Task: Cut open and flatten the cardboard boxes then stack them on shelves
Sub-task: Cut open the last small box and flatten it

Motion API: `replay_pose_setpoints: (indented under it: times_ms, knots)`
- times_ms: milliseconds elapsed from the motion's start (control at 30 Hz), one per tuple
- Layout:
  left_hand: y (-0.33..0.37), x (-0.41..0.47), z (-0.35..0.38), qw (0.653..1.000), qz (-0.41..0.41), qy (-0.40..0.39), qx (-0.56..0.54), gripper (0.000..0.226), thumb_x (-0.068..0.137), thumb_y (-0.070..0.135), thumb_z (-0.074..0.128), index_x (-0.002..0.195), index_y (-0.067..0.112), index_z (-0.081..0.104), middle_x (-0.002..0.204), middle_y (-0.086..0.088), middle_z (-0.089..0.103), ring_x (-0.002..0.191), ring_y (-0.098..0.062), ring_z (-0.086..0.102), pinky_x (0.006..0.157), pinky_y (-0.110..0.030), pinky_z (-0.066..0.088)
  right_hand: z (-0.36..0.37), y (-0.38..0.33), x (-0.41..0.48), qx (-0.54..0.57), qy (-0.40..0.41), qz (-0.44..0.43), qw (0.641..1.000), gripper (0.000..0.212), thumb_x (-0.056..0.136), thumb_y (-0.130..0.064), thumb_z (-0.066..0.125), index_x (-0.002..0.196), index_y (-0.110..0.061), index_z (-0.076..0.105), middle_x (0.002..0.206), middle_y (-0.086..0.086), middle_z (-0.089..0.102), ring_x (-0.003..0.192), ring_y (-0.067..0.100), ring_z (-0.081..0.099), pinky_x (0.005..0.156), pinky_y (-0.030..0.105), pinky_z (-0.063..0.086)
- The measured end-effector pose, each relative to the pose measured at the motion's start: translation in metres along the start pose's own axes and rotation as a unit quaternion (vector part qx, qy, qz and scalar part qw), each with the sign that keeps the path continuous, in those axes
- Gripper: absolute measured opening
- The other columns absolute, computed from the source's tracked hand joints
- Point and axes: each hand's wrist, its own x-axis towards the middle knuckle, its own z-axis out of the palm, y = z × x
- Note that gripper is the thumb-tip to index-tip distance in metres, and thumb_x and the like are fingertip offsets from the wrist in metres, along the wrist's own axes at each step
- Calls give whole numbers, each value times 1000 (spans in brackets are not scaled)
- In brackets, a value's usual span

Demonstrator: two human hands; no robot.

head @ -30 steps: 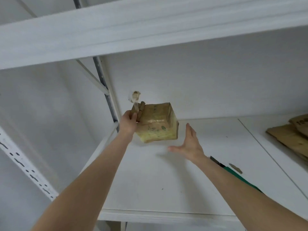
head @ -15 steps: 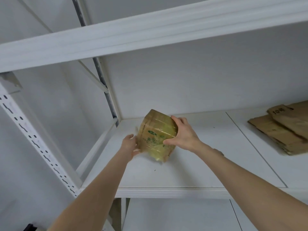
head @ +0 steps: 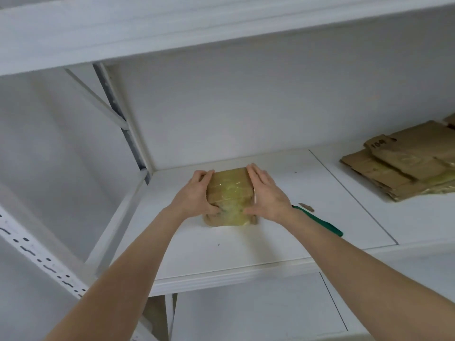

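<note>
On the white shelf (head: 221, 254), toward its back left corner, sits a small cardboard box (head: 230, 196) wrapped in glossy yellowish tape, its top face turned up to the camera and its lower edge resting on the board. Whether anything lies inside the box cannot be told, since its faces are closed over and shiny with tape. The left hand (head: 194, 195) presses against the box's left side, its fingers curled over the far upper edge and its thumb wrapped around the near lower corner, so it is clasping the box. The right hand (head: 267, 196) mirrors it on the box's right side, fingers held straight and together along the top edge and the thumb tucked against the near face, also gripping the box. Both bare forearms reach up to the box from the bottom of the view. Just right of the box, behind the right wrist, a green-handled tool (head: 320, 221) lies flat on the shelf, and a small brown scrap of cardboard (head: 306, 207) rests beside its far end. Well to the right of the box, on the next shelf panel, a pile of flattened cardboard (head: 403, 166) is stacked, several brown sheets overlapping, some with tape on them. Above the box runs the white underside of an upper shelf (head: 172, 28).
</note>
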Motion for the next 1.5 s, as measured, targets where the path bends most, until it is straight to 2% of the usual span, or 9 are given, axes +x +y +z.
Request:
replay_pose_setpoints:
  times_ms: [167, 400, 633, 833, 933, 1033, 1200, 1333, 1500]
  knots:
    - [-10, 11, 4, 998, -25, 30, 41, 115, 68, 42, 83, 154, 13, 12, 146, -7, 21, 129, -25, 38, 105, -38, 40, 12, 50, -17, -156, 13, 213, 964, 45, 95, -21, 50, 138, -13, 38, 145, 10, 35, 131, 29, 35, 104, 38, 35]
    - [-16, 17, 25, 995, -75, 30, 61, 115, 67, 42, 84, 152, 13, 12, 142, -10, 22, 126, -32, 40, 102, -42, 43, 29, 87, -26, -179, -20, 252, 951, 38, 97, -12, 42, 135, -16, 44, 138, 10, 41, 122, 27, 42, 93, 36, 40]
    - [-10, 9, 16, 981, -51, 130, 134, 112, 67, 51, 81, 152, 10, 21, 139, -13, 32, 123, -32, 37, 99, -41, 42, 19, 44, 6, 223, 169, 162, 946, 27, 104, -20, 35, 117, -6, 53, 102, 18, 55, 81, 32, 58, 65, 34, 40]
    - [-13, -11, 14, 972, 21, 166, 165, 115, 53, 71, 73, 140, 3, 44, 119, -19, 50, 104, -37, 54, 81, -46, 56, 16, -16, 23, 360, 129, 105, 918, 27, 86, -37, 70, 76, -22, 50, 79, 2, 59, 73, 20, 58, 65, 29, 47]
    - [-18, -21, 16, 993, -9, 111, 40, 120, 60, 61, 81, 154, 19, 18, 141, -12, 28, 131, -25, 34, 103, -38, 42, 25, -23, 26, 343, 139, 124, 921, 27, 85, -38, 71, 84, -14, 57, 77, 0, 58, 71, 18, 54, 57, 24, 40]
    - [-28, -31, 19, 990, -54, 75, -107, 131, 63, 46, 87, 155, 20, -2, 145, -3, 24, 131, -15, 35, 106, -25, 33, 24, -28, 28, 311, 131, 117, 934, 25, 88, -38, 67, 92, -15, 58, 83, 1, 61, 77, 21, 58, 62, 29, 42]
    - [-39, -29, -1, 947, -110, 48, -298, 126, 59, 19, 93, 155, 24, 11, 140, 8, 39, 130, -10, 41, 104, -24, 36, 5, -38, 34, 224, 129, 97, 961, 31, 90, -46, 62, 100, -16, 59, 85, 1, 61, 81, 23, 59, 62, 30, 40]
    - [-51, -29, -6, 947, -119, -14, -297, 122, 63, 17, 91, 156, 23, 11, 136, 8, 45, 129, -13, 45, 105, -26, 38, 10, -42, 35, 155, 107, 95, 977, 35, 92, -49, 58, 109, -18, 60, 90, -1, 61, 86, 22, 59, 67, 31, 44]
    - [-56, -33, 11, 938, -117, 41, -324, 113, 67, 18, 89, 153, 21, 17, 138, 8, 46, 129, -13, 45, 105, -27, 38, 20, -48, 37, 128, 126, 115, 977, 34, 96, -47, 52, 114, -18, 57, 91, 0, 59, 84, 24, 56, 66, 32, 43]
